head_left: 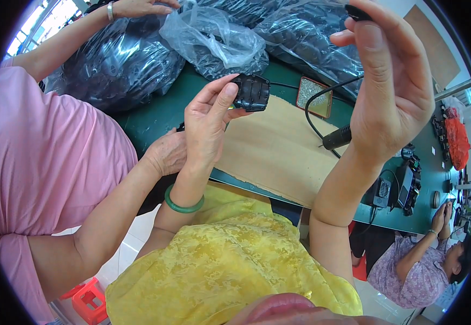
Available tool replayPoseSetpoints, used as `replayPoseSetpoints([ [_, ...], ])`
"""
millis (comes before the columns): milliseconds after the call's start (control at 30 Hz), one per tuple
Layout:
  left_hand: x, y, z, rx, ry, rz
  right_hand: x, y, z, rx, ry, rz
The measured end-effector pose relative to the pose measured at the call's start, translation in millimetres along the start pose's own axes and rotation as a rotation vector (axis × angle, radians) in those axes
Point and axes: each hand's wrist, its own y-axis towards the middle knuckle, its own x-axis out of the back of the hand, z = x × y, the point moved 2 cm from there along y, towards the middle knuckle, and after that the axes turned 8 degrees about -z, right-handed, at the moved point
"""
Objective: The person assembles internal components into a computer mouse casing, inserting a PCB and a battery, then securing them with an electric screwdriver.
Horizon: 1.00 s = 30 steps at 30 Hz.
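Note:
My left hand [207, 112], a green bangle on its wrist, grips a black moulded plastic housing [253, 93] between thumb and fingers, its ribbed face showing. Raised high at the right, my right hand [392, 89] pinches a small black piece [358, 13] between thumb and fingertips; its kind is not clear. By my right forearm is a black cylindrical tool [337, 138] with a thin tip, resembling an electric screwdriver, and a black cable [310, 111] curves near it. Under both hands lies a cardboard sheet [276, 149] on the green table [154, 116].
A shallow tray of small metal screws [314, 97] sits beyond the cardboard. Clear bags of black parts [122, 62] line the back. A co-worker in pink [57, 162] is close on my left, one hand [168, 151] beside mine. Right are a power unit [381, 192] and another person [414, 271].

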Motion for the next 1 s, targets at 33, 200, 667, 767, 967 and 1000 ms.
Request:
replayPoseSetpoints([
  [33,-0.2,-0.1,0.1,-0.004,0.007,0.006,0.1,0.9,0.1,-0.018,0.043,0.009],
  [200,4.4,3.0,7.9,-0.031,0.036,-0.034,2.6,0.3,-19.9,-0.052,-0.054,0.32],
  [667,9.6,-1.7,4.0,-0.129,-0.073,-0.063,-9.1,-16.8,-61.7,-0.311,-0.234,0.626],
  [767,31.3,-4.7,35.8,0.068,0.217,0.032,-16.7,-5.1,-89.1,-0.355,-0.425,0.566],
  [967,33.3,-30.0,68.1,0.132,0.356,0.316,-24.2,74.9,-158.0,0.157,-0.708,0.048],
  [1000,38.7,-31.8,67.6,0.102,0.4,0.305,-34.1,62.1,-142.5,0.16,-0.676,0.112],
])
